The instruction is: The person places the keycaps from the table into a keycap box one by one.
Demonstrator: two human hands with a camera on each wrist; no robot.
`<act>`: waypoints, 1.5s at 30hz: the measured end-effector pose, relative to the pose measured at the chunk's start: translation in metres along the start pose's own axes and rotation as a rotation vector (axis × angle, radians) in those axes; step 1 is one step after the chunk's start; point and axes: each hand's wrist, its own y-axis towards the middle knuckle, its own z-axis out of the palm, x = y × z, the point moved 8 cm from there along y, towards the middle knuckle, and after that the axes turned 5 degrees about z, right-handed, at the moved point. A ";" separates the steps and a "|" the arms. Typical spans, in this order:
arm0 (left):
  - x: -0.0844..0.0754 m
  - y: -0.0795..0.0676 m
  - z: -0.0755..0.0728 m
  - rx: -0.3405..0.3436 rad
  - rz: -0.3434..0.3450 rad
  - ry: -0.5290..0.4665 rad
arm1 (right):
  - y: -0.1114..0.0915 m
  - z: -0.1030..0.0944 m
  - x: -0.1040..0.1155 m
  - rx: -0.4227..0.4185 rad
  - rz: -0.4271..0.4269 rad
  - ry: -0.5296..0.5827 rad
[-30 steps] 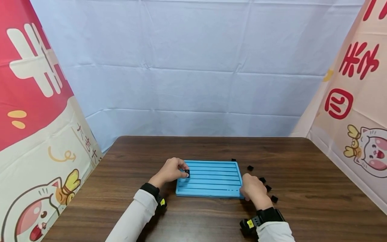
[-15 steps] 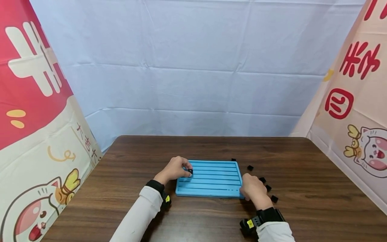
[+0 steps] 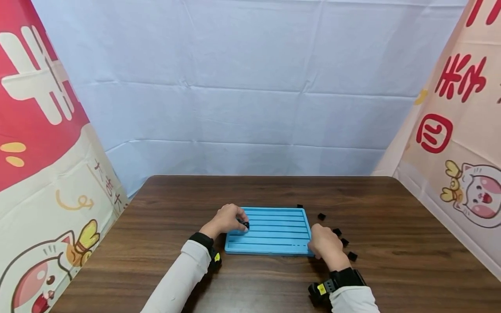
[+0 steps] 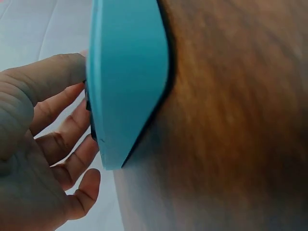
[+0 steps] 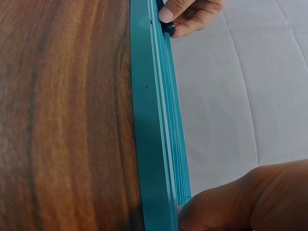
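A ridged light-blue tray [image 3: 274,231] lies on the table, its grooves running left to right. Over its left end, my left hand [image 3: 226,221] pinches a small black block [image 3: 245,225] between thumb and fingers. The left wrist view has the tray's side wall [image 4: 130,72] large, with the left hand [image 4: 48,130] reaching over its far side and dark bits under the fingers. My right hand [image 3: 326,243] grips the tray's front right corner with curled fingers. In the right wrist view its thumb [image 5: 226,207] lies at the tray's end.
Several small black blocks lie loose right of the tray, among them one block [image 3: 322,216] farther back and another block [image 3: 352,256] near the right wrist. One more block [image 3: 299,206] shows behind the tray's back edge. A pale cloth [image 3: 250,108] hangs beyond the brown table [image 3: 176,195].
My left hand has shifted a little to the right along the tray with the black block, then slightly toward the front. The right hand stays at the corner. The head view has turned slightly right.
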 end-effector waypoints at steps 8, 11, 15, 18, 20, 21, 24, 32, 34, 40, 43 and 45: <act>0.002 -0.001 0.000 0.011 -0.006 0.016 | 0.000 0.001 0.000 -0.002 -0.010 0.000; 0.002 0.000 0.001 0.021 0.000 0.016 | 0.001 0.001 0.000 -0.003 -0.012 0.002; 0.001 0.000 0.001 0.033 0.010 0.009 | 0.001 0.001 0.000 -0.002 -0.011 0.003; 0.000 0.000 0.001 0.044 0.017 -0.006 | 0.001 0.000 0.000 0.000 -0.011 0.001; -0.001 0.000 0.002 0.051 0.025 -0.015 | 0.001 0.000 0.000 0.000 -0.013 0.001; -0.001 0.000 0.002 0.054 0.030 -0.015 | 0.001 0.000 0.000 0.001 -0.013 0.001; -0.001 0.001 0.004 0.060 0.036 -0.009 | 0.001 0.000 0.000 0.000 -0.013 0.001; 0.001 0.000 0.004 0.062 0.012 0.003 | 0.000 -0.001 0.001 -0.007 -0.024 0.008; 0.001 0.000 0.004 0.062 0.013 0.004 | -0.001 -0.001 0.000 -0.008 -0.020 0.010; 0.001 -0.001 0.004 0.060 0.026 -0.003 | -0.001 -0.002 0.000 -0.011 -0.022 0.010; 0.001 -0.002 0.003 0.054 0.030 -0.025 | -0.001 -0.001 0.001 -0.012 -0.029 0.011; 0.001 -0.003 0.003 0.052 0.031 -0.040 | -0.001 -0.001 0.001 -0.014 -0.024 0.013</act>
